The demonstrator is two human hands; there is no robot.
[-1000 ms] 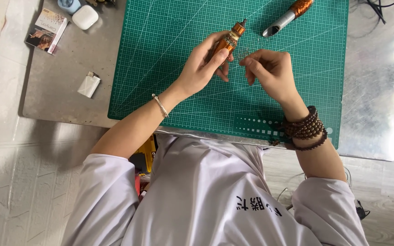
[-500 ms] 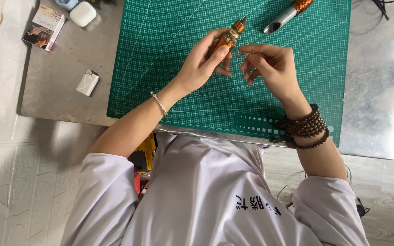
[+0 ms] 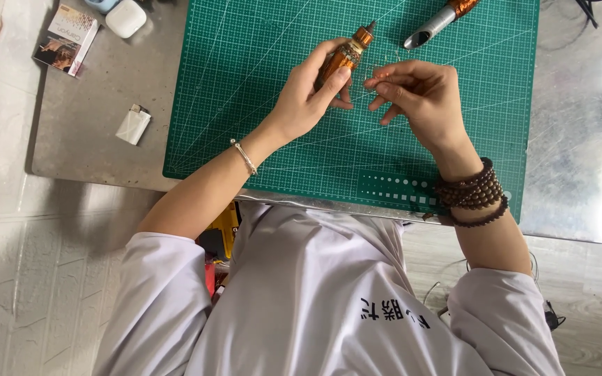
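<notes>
Over the green mat [image 3: 245,104], the left hand [image 3: 308,101] grips a copper-wound tool [image 3: 343,59], its long axis slanting up-right. Just right of it, the right hand [image 3: 419,97] pinches something too thin to identify.

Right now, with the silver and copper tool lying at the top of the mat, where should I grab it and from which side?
Probably best to take the tool on its silver barrel, mid-length, from above. It lies flat and slanted on the green mat, clear of both hands, and its copper end runs out of view. The right hand is nearest; the left hand holds the copper bottle.
</notes>
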